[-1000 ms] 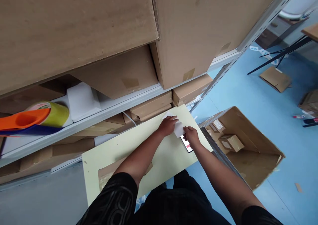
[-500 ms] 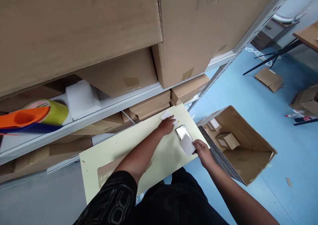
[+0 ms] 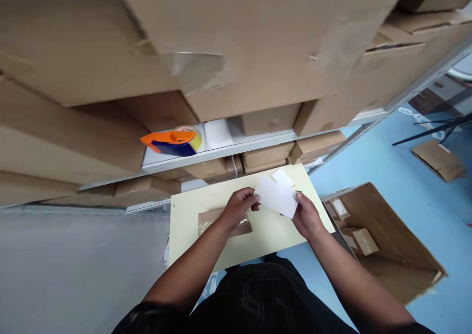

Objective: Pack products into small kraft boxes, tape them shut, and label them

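A white paper label (image 3: 276, 197) is stretched between my two hands above the cream tabletop (image 3: 217, 252). My left hand (image 3: 239, 208) pinches its left edge between thumb and fingers. At the opposite end, my right hand (image 3: 307, 215) grips the label's right edge. Another white paper (image 3: 283, 178) lies on the tabletop just behind the held one. Partly under my left forearm is a flat brown cardboard piece (image 3: 241, 230) with shiny clear tape or film. The phone is not visible.
An orange-and-blue tape dispenser (image 3: 173, 141) sits on the shelf (image 3: 250, 142) behind the table. Large cardboard boxes (image 3: 258, 44) fill the rack above. A big open carton (image 3: 391, 226) holding small boxes (image 3: 363, 240) stands on the blue floor to the right.
My left hand has left the paper at the back of the table and now grips the label's left edge. My right hand has raised the label. The camera view has shifted left.
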`<state>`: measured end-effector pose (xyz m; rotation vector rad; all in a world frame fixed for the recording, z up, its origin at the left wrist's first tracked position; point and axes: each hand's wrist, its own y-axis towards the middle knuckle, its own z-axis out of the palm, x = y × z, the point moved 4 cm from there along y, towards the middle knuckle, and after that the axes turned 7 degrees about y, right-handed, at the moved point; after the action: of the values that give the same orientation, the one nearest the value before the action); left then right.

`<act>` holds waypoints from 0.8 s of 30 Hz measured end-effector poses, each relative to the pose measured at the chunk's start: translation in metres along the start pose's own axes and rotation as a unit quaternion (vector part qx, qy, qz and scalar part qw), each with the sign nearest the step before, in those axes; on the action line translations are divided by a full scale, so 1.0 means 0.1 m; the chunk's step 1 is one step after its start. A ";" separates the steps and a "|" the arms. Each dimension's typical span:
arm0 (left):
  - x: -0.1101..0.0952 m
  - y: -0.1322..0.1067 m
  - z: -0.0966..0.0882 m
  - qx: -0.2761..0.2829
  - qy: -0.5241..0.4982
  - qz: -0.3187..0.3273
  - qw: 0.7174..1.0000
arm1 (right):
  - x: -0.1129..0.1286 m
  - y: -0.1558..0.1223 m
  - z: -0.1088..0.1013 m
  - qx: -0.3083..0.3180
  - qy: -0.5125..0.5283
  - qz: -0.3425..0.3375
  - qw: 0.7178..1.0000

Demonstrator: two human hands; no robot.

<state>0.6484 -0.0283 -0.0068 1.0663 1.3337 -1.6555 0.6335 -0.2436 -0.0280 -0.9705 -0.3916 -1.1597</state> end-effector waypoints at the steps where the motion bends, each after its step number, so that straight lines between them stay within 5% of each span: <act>1: -0.06 -0.13 -0.10 -0.026 0.003 0.018 0.999 | -0.11 -0.07 0.14 0.025 0.000 0.014 1.000; 5: -0.22 -0.60 -0.45 -0.084 0.020 0.072 0.994 | -0.51 -0.40 0.68 0.102 -0.031 0.072 0.992; 12: -0.21 -1.24 -0.83 -0.095 -0.009 0.080 0.992 | -0.87 -0.69 1.34 0.148 -0.087 0.074 0.982; 24: -0.17 -1.89 -0.75 -0.098 -0.025 0.096 0.990 | -0.97 -1.06 1.83 0.173 -0.045 0.014 0.984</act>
<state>0.4933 0.0807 0.0688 0.9965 1.2877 -1.3721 0.5386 -0.0465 0.0509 -0.7225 -0.6291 -0.9835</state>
